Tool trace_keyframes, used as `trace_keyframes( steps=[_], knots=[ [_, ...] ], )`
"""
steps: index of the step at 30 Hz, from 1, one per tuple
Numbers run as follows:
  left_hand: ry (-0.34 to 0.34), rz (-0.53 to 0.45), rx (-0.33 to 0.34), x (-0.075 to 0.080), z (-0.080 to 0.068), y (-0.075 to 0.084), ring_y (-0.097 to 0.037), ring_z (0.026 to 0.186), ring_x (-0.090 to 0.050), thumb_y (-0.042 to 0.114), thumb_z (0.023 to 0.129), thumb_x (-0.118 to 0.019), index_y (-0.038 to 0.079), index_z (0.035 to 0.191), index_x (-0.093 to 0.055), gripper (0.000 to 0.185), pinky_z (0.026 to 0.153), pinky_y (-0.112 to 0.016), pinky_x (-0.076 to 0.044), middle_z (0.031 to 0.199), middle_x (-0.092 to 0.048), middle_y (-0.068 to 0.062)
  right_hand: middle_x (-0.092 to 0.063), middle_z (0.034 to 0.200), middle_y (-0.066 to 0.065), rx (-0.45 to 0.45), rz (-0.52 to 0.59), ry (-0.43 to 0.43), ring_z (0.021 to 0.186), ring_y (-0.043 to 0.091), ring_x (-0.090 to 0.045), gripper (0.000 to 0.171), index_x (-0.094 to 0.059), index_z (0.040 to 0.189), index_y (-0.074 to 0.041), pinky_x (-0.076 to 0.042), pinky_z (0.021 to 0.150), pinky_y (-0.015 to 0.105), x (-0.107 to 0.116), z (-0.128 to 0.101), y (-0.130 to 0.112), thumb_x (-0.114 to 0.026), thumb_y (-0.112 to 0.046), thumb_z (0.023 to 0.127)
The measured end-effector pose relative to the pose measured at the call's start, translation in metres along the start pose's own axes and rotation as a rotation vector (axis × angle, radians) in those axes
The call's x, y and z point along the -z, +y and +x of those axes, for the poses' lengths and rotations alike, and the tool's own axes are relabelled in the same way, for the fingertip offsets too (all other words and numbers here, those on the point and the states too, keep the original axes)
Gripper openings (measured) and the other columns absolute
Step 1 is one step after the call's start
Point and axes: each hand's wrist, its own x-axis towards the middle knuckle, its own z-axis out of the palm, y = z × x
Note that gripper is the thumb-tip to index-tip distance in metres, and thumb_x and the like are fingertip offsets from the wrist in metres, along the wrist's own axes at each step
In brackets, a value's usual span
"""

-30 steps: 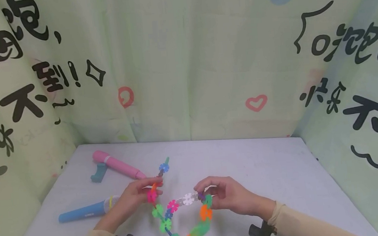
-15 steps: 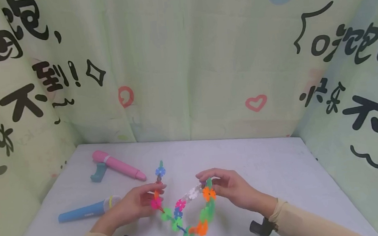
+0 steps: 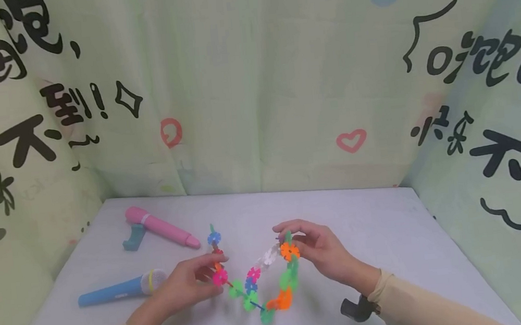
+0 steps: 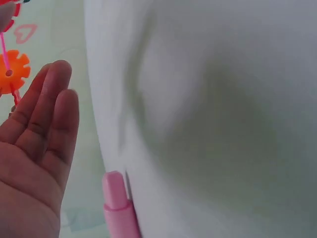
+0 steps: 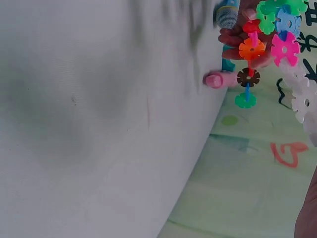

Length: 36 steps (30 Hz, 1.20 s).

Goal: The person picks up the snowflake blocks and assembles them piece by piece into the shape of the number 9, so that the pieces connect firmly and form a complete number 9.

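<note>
**A:** Snowflake-disc chain [image 3: 258, 283] — where does it hang?

**B:** Above the middle of the tabletop [image 3: 390, 234], nearer the front edge, strung between both hands in a sagging loop. The left hand [image 3: 188, 287] pinches one end near a pink disc [image 3: 220, 277], with a short tail of a blue disc and a green piece standing up above the fingers. The right hand [image 3: 318, 251] pinches the other end at an orange disc [image 3: 290, 251], fingers curled round it.

**A:** Do the wrist views add anything?

**B:** The left wrist view shows the palm [image 4: 29, 163] and straight outer fingers [image 4: 52, 99], with an orange disc [image 4: 11, 72] beyond them; the pinch itself lies out of that frame. It also catches the tip of the pink microphone [image 4: 119, 206] at the tabletop's edge. The right wrist view looks across the tabletop to the left hand's fingers [image 5: 237, 37] closed on the chain, and shows a brown disc [image 5: 248, 77] and a green piece [image 5: 245, 100] at the tail, colours hard to read from the head view.

**A:** Any containers?

**B:** I can make out none. Toward the left edge lie the pink microphone [image 3: 160, 228], a teal stand [image 3: 133, 237] touching it, and a blue microphone [image 3: 119, 289] nearer the front.
</note>
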Motion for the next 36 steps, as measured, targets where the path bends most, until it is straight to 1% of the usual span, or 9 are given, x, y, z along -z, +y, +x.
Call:
trace_keyframes(
  steps=[6,11,16,21,23,25,28,32,36],
  knots=[
    [-0.016,0.146,-0.126,0.002,-0.002,0.0,-0.012,0.093,-0.062,0.027,0.084,-0.081,0.022,0.128,-0.068,0.046,0.079,-0.034,-0.054,0.106,-0.067,0.013,-0.058,0.133,0.016,0.004,-0.007,0.042,0.119,0.029,-0.059,0.016,-0.063,0.112,0.0,-0.053,0.091,0.039,0.003,0.001,0.001,-0.06,0.004,0.097],
    [-0.017,0.164,-0.212,-0.001,-0.001,0.0,-0.008,0.093,-0.064,0.024,0.088,-0.078,0.016,0.122,-0.071,0.035,0.082,-0.033,-0.054,0.106,-0.068,0.016,-0.057,0.134,0.016,-0.019,0.018,0.051,0.111,0.032,-0.064,0.018,-0.061,0.115,0.004,-0.055,0.086,0.04,0.004,0.002,0.002,-0.06,0.002,0.097],
    [0.03,0.217,-0.254,-0.002,-0.002,0.0,-0.006,0.09,-0.063,0.021,0.085,-0.081,0.013,0.119,-0.07,0.036,0.081,-0.034,-0.054,0.098,-0.066,0.018,-0.056,0.139,0.012,-0.148,0.06,0.066,0.114,0.032,-0.063,0.019,-0.064,0.116,0.0,-0.054,0.089,0.041,0.005,0.005,0.0,-0.063,-0.005,0.097],
    [0.109,0.349,-0.306,-0.004,-0.004,-0.001,-0.004,0.087,-0.062,0.022,0.082,-0.083,0.015,0.116,-0.071,0.037,0.079,-0.034,-0.055,0.096,-0.065,0.018,-0.049,0.148,0.009,-0.308,0.287,0.065,0.124,0.028,-0.057,0.032,-0.062,0.13,0.003,-0.046,0.1,0.037,0.01,0.009,-0.004,-0.047,-0.003,0.102],
    [0.136,0.398,-0.298,-0.005,-0.005,0.0,-0.005,0.087,-0.062,0.023,0.081,-0.084,0.017,0.116,-0.071,0.037,0.079,-0.034,-0.054,0.096,-0.065,0.017,-0.044,0.151,0.017,-0.315,0.426,0.055,0.128,0.031,-0.053,0.041,-0.052,0.137,0.01,-0.041,0.105,0.038,0.012,0.01,-0.005,-0.036,-0.002,0.102],
    [0.154,0.46,-0.273,-0.007,-0.005,0.001,-0.005,0.087,-0.061,0.026,0.081,-0.084,0.019,0.116,-0.071,0.038,0.078,-0.034,-0.054,0.095,-0.065,0.016,-0.041,0.15,0.023,-0.3,0.497,0.048,0.131,0.033,-0.05,0.044,-0.044,0.14,0.015,-0.038,0.108,0.038,0.013,0.011,-0.005,-0.032,-0.003,0.101],
    [0.166,0.54,-0.257,-0.009,-0.006,0.004,-0.008,0.088,-0.063,0.028,0.08,-0.085,0.02,0.116,-0.071,0.039,0.078,-0.036,-0.054,0.097,-0.067,0.012,-0.045,0.147,0.025,-0.301,0.435,0.034,0.132,0.032,-0.049,0.044,-0.044,0.143,0.009,-0.038,0.108,0.036,0.013,0.011,-0.004,-0.044,-0.003,0.101],
    [0.165,0.624,-0.297,-0.012,-0.006,0.007,-0.008,0.082,-0.061,0.027,0.079,-0.085,0.019,0.111,-0.072,0.036,0.075,-0.035,-0.054,0.094,-0.066,0.01,-0.056,0.14,0.015,-0.335,0.205,0.026,0.127,0.027,-0.055,0.05,-0.054,0.141,-0.002,-0.045,0.101,0.032,0.009,0.012,-0.003,-0.067,0.0,0.093],
    [0.167,0.691,-0.354,-0.017,-0.004,0.005,-0.006,0.072,-0.053,0.025,0.078,-0.084,0.02,0.102,-0.073,0.027,0.068,-0.03,-0.05,0.086,-0.064,0.012,-0.06,0.136,0.012,-0.321,0.028,0.019,0.123,0.028,-0.058,0.046,-0.057,0.138,-0.006,-0.047,0.099,0.034,0.008,0.012,-0.002,-0.068,-0.003,0.093]
  ],
)
